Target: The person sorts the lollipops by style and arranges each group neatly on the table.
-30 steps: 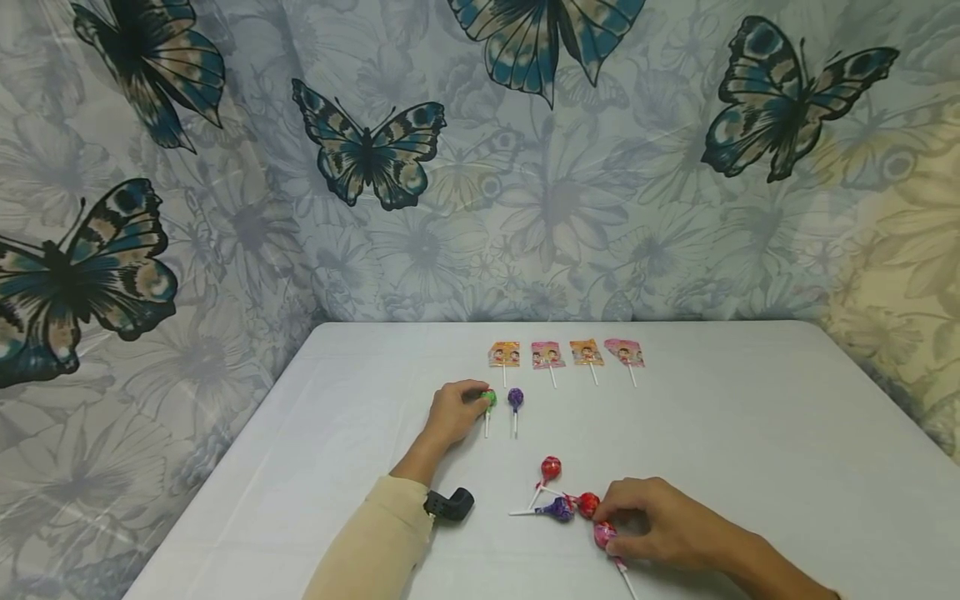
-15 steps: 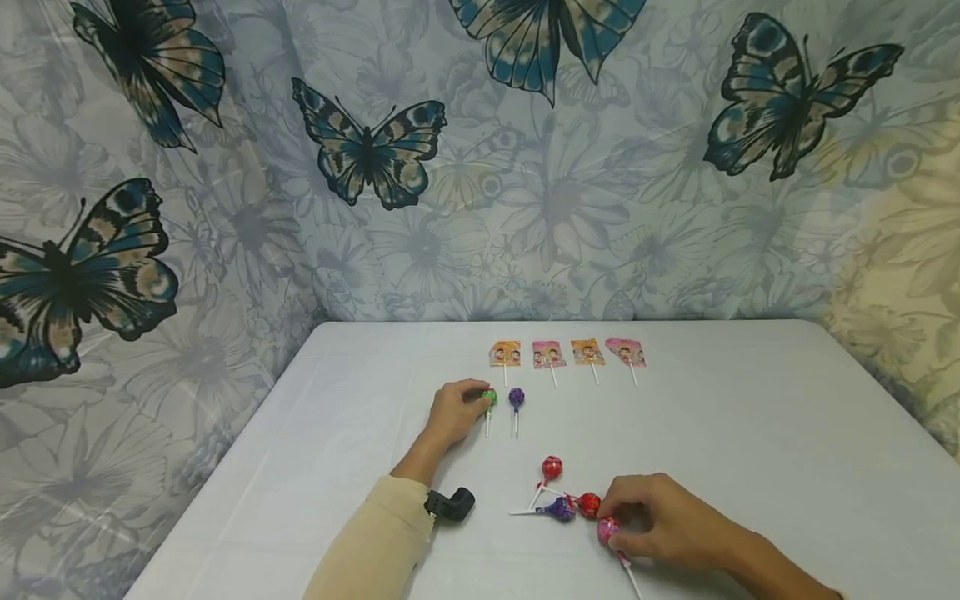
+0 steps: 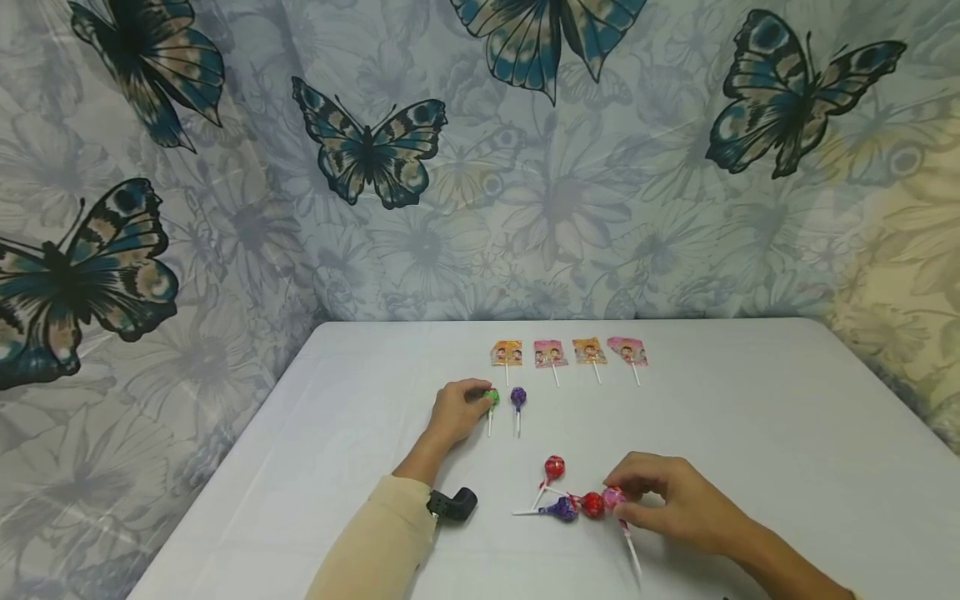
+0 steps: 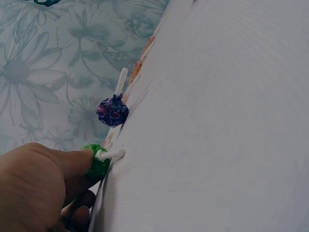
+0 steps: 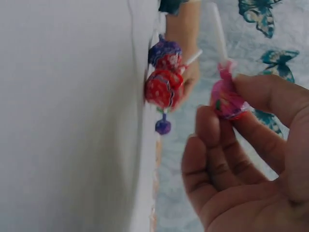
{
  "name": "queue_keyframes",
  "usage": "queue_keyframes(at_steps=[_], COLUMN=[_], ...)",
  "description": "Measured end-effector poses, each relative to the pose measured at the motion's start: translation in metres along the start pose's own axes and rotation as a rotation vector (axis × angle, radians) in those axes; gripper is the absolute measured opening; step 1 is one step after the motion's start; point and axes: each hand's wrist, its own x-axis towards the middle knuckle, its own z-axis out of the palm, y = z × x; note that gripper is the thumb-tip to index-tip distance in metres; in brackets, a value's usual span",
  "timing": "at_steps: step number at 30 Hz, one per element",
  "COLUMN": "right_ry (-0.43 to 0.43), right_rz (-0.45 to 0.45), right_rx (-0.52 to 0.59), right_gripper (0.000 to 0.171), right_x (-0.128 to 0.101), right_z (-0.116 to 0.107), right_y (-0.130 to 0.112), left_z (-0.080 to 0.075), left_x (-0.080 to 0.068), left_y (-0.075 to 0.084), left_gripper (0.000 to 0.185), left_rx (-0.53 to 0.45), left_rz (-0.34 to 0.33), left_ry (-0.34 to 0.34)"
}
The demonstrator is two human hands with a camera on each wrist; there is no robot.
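The left hand (image 3: 453,410), in a cream sleeve (image 3: 378,540), lay curled on the smooth white table (image 3: 750,433), its fingertips pinching the crinkly wrapped head of a green lollipop (image 3: 491,397), whose thin white stick pointed to 6 o'clock. At 3 o'clock of it, just beside, lay a purple lollipop (image 3: 517,397), round-headed, its stick also toward 6 o'clock. At 12 o'clock of these two, a row of four flat square lollipops (image 3: 568,353) in glossy printed wrappers lay side by side, orange and pink by turns.

Nearer the person, a small black angled clip (image 3: 452,504) lay by the sleeve's cuff. At 3 o'clock of it clustered three round lollipops: a red one (image 3: 553,467), a second purple one (image 3: 564,508) with its stick toward 9 o'clock, and another red one (image 3: 592,504) touching it.

The right hand (image 3: 671,506) pinched a pink lollipop (image 3: 613,498) by its foil-wrapped ball between thumb and fingers, lifted just off the table beside the second red one, its stick trailing to 5 o'clock.

A butterfly-printed cloth (image 3: 225,208) hung in soft folds behind.
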Motion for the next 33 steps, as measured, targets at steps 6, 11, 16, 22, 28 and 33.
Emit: queue_keyframes(at_steps=[6, 11, 16, 22, 28, 33], right_ry=[0.074, 0.128, 0.173, 0.185, 0.189, 0.169], right_rz=[0.027, 0.034, 0.056, 0.141, 0.225, 0.249], right_rx=[-0.058, -0.102, -0.110, -0.143, -0.155, -0.147], right_gripper=[0.018, 0.020, 0.018, 0.016, 0.020, 0.021], right_x=[0.007, 0.020, 0.036, 0.058, 0.081, 0.097], right_z=[-0.006, -0.011, -0.017, -0.021, -0.020, -0.015], right_y=[-0.004, -0.005, 0.000, 0.007, 0.015, 0.025], left_z=[-0.001, -0.001, -0.001, 0.000, -0.001, 0.000], left_x=[0.000, 0.000, 0.000, 0.000, 0.000, 0.000], left_y=[0.000, 0.000, -0.001, -0.003, -0.002, -0.002], left_gripper=[0.024, 0.024, 0.024, 0.024, 0.023, 0.023], left_rx=[-0.013, -0.014, -0.015, -0.004, -0.006, -0.003], left_rz=[0.014, 0.014, 0.010, 0.019, 0.030, 0.015], left_ry=[0.003, 0.006, 0.000, 0.003, 0.001, 0.001])
